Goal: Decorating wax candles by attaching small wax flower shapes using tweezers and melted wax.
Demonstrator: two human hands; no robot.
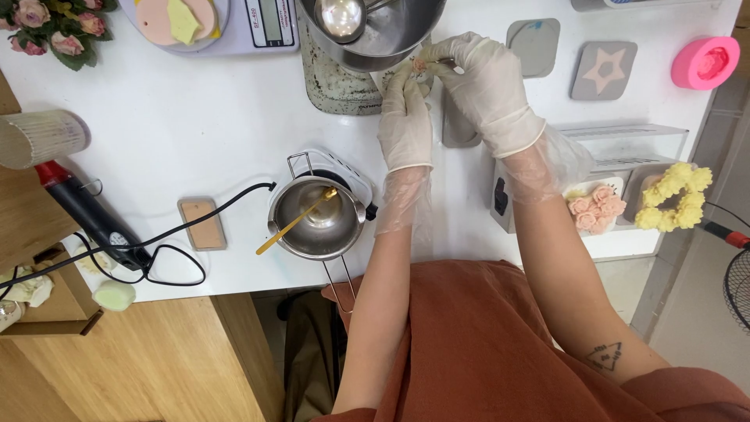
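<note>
Both my hands wear thin clear gloves and meet at the far side of the white table [195, 133]. My left hand [405, 117] cups a small pale object from below. My right hand [484, 82] pinches a small pink flower-shaped piece [420, 66] with its fingertips, right above the left hand's fingers. Just behind the hands stands a large steel bowl [391, 31] with a ladle [341, 17] in it. What lies under my hands is mostly hidden.
A small steel pot [320, 219] with a golden stick sits on a white warmer near me. A scale [234, 27], grey moulds [603, 70], a pink mould [705, 62], pink and yellow flower shapes [598, 207], a heat gun [78, 211] with black cord surround the hands.
</note>
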